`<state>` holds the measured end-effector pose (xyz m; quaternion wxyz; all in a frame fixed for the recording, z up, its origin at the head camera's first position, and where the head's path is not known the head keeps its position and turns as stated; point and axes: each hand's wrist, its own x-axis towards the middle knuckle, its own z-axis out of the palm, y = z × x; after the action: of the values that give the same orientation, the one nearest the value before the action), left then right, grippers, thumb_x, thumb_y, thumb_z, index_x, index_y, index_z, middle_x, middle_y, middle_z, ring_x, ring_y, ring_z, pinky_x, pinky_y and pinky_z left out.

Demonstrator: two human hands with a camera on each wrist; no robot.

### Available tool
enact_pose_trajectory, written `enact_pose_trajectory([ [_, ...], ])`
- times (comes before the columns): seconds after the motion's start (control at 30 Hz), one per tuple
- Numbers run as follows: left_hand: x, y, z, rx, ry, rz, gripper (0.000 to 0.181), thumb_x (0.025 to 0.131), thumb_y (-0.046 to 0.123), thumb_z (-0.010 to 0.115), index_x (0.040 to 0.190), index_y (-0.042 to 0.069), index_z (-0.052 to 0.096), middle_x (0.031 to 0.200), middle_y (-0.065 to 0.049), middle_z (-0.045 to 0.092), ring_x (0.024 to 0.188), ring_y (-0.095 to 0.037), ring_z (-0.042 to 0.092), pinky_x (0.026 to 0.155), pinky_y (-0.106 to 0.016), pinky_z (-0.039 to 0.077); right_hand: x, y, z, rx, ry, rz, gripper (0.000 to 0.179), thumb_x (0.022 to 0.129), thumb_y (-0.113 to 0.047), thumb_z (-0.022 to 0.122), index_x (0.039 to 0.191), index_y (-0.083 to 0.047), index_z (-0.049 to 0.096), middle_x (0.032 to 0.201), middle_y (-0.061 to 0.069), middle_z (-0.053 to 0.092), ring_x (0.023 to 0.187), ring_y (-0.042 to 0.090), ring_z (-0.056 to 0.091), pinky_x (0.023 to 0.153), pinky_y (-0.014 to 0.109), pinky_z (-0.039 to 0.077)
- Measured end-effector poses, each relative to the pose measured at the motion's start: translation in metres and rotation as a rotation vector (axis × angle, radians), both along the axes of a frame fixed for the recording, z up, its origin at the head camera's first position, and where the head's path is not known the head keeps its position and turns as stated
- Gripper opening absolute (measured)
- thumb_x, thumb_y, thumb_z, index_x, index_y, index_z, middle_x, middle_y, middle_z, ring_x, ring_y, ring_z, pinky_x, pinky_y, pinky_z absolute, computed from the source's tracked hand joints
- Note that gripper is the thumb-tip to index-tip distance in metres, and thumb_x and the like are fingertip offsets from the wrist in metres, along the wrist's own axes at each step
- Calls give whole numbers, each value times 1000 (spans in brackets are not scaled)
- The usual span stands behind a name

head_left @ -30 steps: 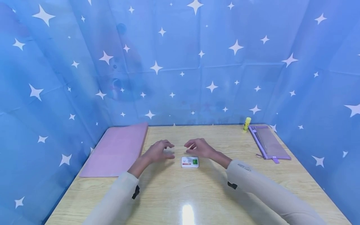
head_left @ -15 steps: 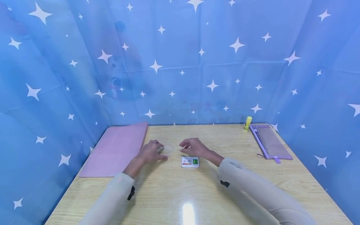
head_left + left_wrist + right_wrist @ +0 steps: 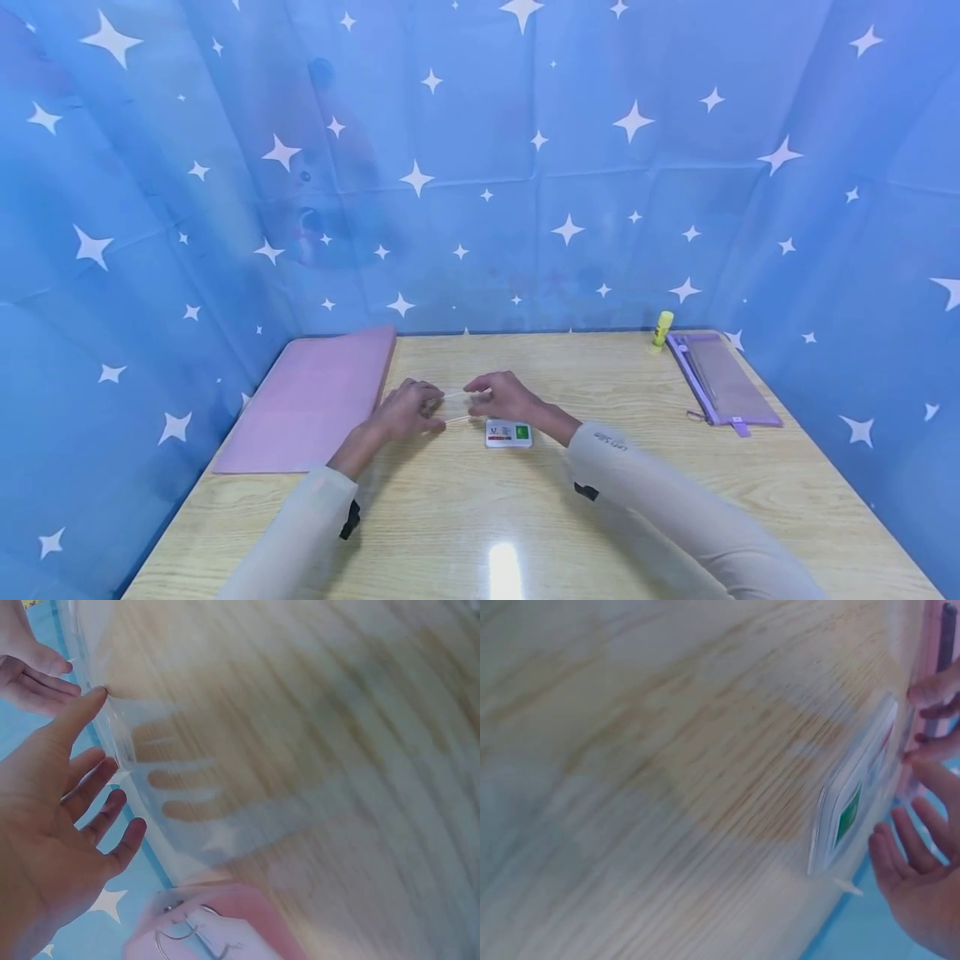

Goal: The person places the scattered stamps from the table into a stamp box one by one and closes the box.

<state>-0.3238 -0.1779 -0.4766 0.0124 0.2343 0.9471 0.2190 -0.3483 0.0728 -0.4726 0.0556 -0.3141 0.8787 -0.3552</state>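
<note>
A clear, shallow plastic piece (image 3: 457, 406), like a lid, spans the gap between my two hands. My left hand (image 3: 407, 410) holds its left end between thumb and fingers; in the left wrist view the index fingertip meets the clear rim (image 3: 118, 739). At the other end my right hand (image 3: 504, 396) has thumb and fingers at the edge. A flat white case (image 3: 508, 432) with a green square and red stripe lies just in front of the right hand. The same case (image 3: 853, 791) shows up close in the right wrist view.
A pink folder (image 3: 307, 400) lies on the left of the wooden table (image 3: 450, 517). Toward the back right stand a yellow glue stick (image 3: 662, 329) and a purple-edged mesh zip pouch (image 3: 723, 379). A blue star-patterned curtain (image 3: 480, 167) encloses the table's back and sides.
Both hands moved left, the right one coming closer to the left. The clear piece, in the left hand half a second ago, now has the right hand's fingers at its other end. The white case stayed put.
</note>
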Motion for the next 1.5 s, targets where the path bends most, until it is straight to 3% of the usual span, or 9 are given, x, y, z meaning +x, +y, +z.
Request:
enact_pose_trajectory([
  [0.3,-1,-4,-2,21,-1,-4,50,84,33,88,126,10,75,132,-8,69,117,-27,56,102,-51,46,-3,-16,-4,109,17,109,59,91,-20,83,140,3,60,142,17,63,132,32,57,111,48,44],
  [0.53,-4,-6,-3,50,14,-66,42,85,27,88,120,8,77,126,-9,72,115,-27,61,100,-47,50,-4,-20,-7,157,98,182,48,90,-16,83,132,2,67,134,17,67,127,32,61,106,47,48],
  [0.9,-6,-3,1,55,6,-151,39,87,24,86,120,4,77,124,-11,72,116,-28,63,101,-45,51,-4,-14,1,169,92,230,41,95,-15,78,130,3,68,129,17,69,123,34,62,103,49,49],
  [0.93,-7,-2,2,50,9,-153,40,87,25,86,120,4,77,125,-11,72,117,-28,63,101,-45,51,-11,-11,-8,158,113,241,43,95,-23,78,130,1,69,129,15,70,123,32,63,105,48,49],
  [1.13,-7,7,11,47,-14,-112,46,87,28,86,126,6,74,131,-11,69,127,-31,60,108,-47,47,-11,1,-1,175,141,203,48,93,-27,80,131,0,69,131,13,70,128,32,60,111,49,44],
  [1.2,-6,10,14,43,-25,-102,48,88,30,85,128,6,73,134,-11,68,130,-32,58,109,-48,46,-3,4,10,194,138,188,45,93,-21,81,130,2,69,131,16,69,128,34,60,111,50,44],
  [1.5,-4,22,22,39,16,-175,47,91,32,82,129,5,73,134,-11,67,130,-32,57,109,-48,46,7,24,21,154,193,220,42,94,-16,79,129,5,69,129,19,69,125,37,61,107,54,46],
])
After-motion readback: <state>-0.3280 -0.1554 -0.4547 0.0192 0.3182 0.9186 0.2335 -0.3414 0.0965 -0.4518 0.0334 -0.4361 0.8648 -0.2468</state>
